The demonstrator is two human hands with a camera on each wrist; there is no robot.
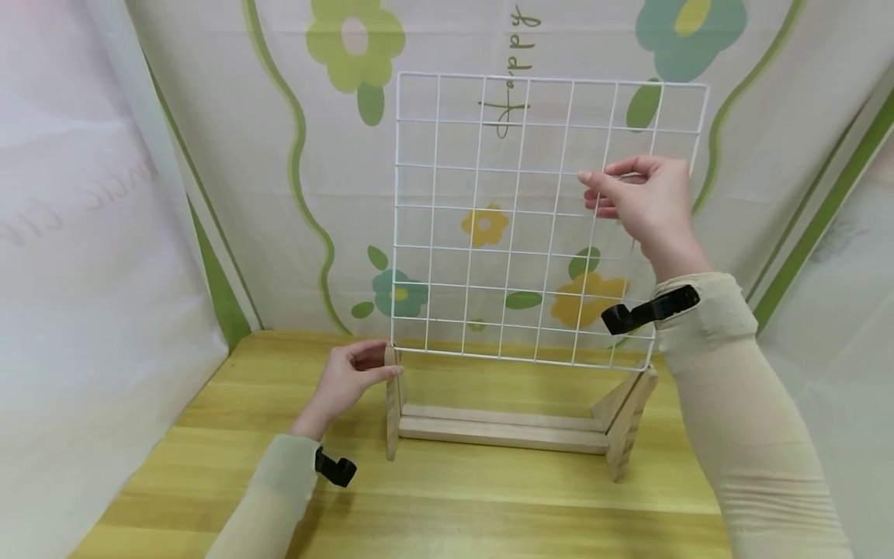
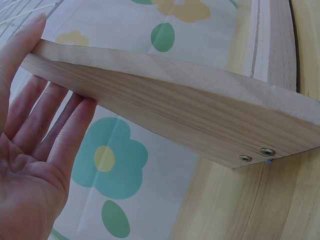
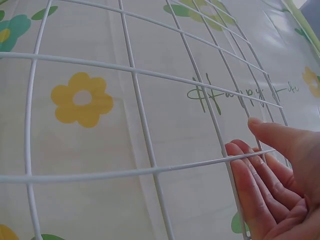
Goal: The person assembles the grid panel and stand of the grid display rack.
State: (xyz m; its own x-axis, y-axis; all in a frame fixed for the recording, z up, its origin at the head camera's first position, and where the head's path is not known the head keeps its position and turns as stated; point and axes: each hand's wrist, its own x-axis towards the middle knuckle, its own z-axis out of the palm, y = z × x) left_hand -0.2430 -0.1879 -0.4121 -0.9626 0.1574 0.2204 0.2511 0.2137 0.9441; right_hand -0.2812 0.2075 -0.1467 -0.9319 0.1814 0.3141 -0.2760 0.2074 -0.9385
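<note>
A white wire grid panel (image 1: 514, 210) stands upright, its lower corners at the tops of the two side pieces of a wooden stand (image 1: 503, 436). My right hand (image 1: 653, 202) grips the grid at its upper right; in the right wrist view its thumb lies on one side of the wires and the fingers (image 3: 255, 192) reach through to the other. At the left, my left hand (image 1: 345, 380) holds the top end of the stand's left side piece (image 2: 165, 100) between thumb and fingers. Two metal screws (image 2: 267, 151) show low on that piece.
The stand rests on a wood-grain tabletop (image 1: 489, 512). Behind it hangs a white flower-printed cloth (image 1: 447, 39), and pale sheets (image 1: 70, 272) close in both sides. Each wrist wears a black strap (image 1: 673, 304) with a curved black piece.
</note>
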